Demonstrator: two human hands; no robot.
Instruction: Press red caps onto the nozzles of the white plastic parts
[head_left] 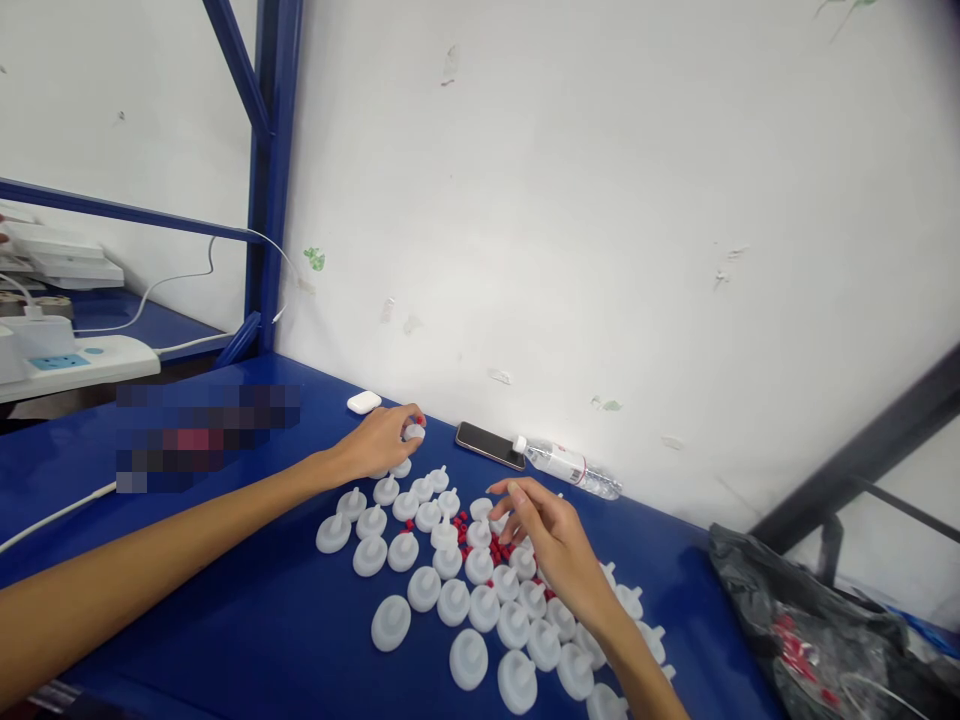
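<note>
L hand (384, 440) holds wht cap (413, 433); bottle label (568, 463) unreadable.

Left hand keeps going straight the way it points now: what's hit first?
The left hand would probably meet the wall first; the phone seems to lie just right of its line, though depth is unclear in this single view.

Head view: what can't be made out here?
In the head view:
- White pieces: some partly hidden behind the right hand; one cut off by the bottom edge.
- Blue table, left side: pixelation masks what lies there.
- Bottle label: print too small to read.
- Red bits: too small and crowded to count.
</note>
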